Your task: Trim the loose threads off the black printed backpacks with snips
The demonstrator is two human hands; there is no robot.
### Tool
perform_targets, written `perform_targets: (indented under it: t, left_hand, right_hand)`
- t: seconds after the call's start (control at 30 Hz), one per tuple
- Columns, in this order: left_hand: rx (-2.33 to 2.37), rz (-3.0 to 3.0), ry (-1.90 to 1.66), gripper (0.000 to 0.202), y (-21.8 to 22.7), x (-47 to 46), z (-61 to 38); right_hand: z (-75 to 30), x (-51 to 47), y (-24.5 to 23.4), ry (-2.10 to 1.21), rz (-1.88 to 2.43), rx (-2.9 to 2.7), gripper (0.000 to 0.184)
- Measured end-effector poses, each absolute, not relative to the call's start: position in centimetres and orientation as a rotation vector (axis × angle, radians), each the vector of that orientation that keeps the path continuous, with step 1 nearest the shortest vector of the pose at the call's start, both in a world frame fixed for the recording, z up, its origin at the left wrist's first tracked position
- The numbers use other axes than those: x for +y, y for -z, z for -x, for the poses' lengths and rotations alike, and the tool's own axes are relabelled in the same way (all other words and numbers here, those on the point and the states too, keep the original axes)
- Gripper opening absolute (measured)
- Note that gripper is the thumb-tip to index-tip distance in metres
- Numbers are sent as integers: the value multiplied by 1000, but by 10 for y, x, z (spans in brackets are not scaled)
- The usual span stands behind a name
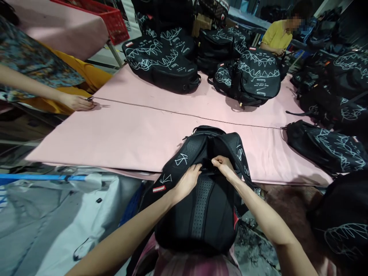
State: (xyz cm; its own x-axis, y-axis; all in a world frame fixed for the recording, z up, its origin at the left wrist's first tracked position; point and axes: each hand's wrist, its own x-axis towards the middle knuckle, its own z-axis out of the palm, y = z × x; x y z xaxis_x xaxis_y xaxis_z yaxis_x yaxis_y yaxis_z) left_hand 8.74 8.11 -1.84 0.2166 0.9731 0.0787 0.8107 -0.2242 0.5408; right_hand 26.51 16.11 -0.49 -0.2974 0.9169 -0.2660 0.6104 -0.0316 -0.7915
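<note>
A black backpack (212, 207) leans against the near table edge in front of me, its padded back panel facing up at me. Two shoulder straps with white line drawings run along its sides; a red-and-white label sits on the left one. My left hand (189, 178) rests at the top of the back panel, between the straps, with its fingers curled over the fabric there and the tips partly hidden. Close beside it, my right hand (223, 165) is closed in a pinch at the dark fold under the straps. What it pinches is too small to make out.
A pink-covered table (129, 134) carries several black backpacks (161, 63) with white drawings. A thin cord (172, 112) crosses it to a co-worker's hand (79, 102) at left. Another person (276, 36) in yellow stands behind. A red crate (115, 23) is far left; grey fabric (80, 214) lies near left.
</note>
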Motion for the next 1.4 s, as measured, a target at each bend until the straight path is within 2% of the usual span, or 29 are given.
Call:
perform_targets:
  t: [0.07, 0.13, 0.27, 0.37, 0.53, 0.87, 1.0, 1.13, 1.23, 1.27, 1.37, 1.4]
  left_hand:
    - [1651, -2023, -415, 27, 9, 97, -92]
    - [1627, -1971, -269, 19, 3, 111, -96]
    - [1705, -1940, -180, 16, 2, 121, -103]
    - [1789, -1927, -203, 19, 6, 114, -107]
    - [1878, -1888, -276, 20, 11, 105, -109]
    - [1841, -1835, -403, 17, 7, 107, -110]
    - [1823, -1804, -505, 23, -3, 109, -103]
    - [1459, -1899, -530, 35, -18, 101, -85]
    - [1189, -1965, -485, 46, -26, 93, -74]
    - [1172, -1965, -456, 46, -27, 93, -72]
    - [1254, -1884, -481, 35, -29, 102, -71]
    - [1325, -1839, -544, 30, -29, 108, -72]
  right_hand:
    - [-265, 160, 2, -1214, 1648, -1938, 23]
    - [-265, 158, -2, -1175, 1683, -1991, 21]
    - [-266, 153, -15, -976, 1730, -2270, 19]
    - [-268, 149, -22, -864, 1737, -2410, 19]
    - [-268, 148, -27, -895, 1745, -2456, 17]
    - [-256, 149, -22, -842, 1741, -2489, 15]
    - [-260, 150, -25, -803, 1728, -2454, 16]
    - [-276, 155, -31, -718, 1665, -2318, 21]
    - [-294, 156, -30, -544, 1569, -2313, 33]
    - [-299, 154, -28, -489, 1538, -2368, 32]
    - [-311, 145, -20, -378, 1451, -2529, 13]
    - [-314, 142, -17, -370, 1412, -2554, 14]
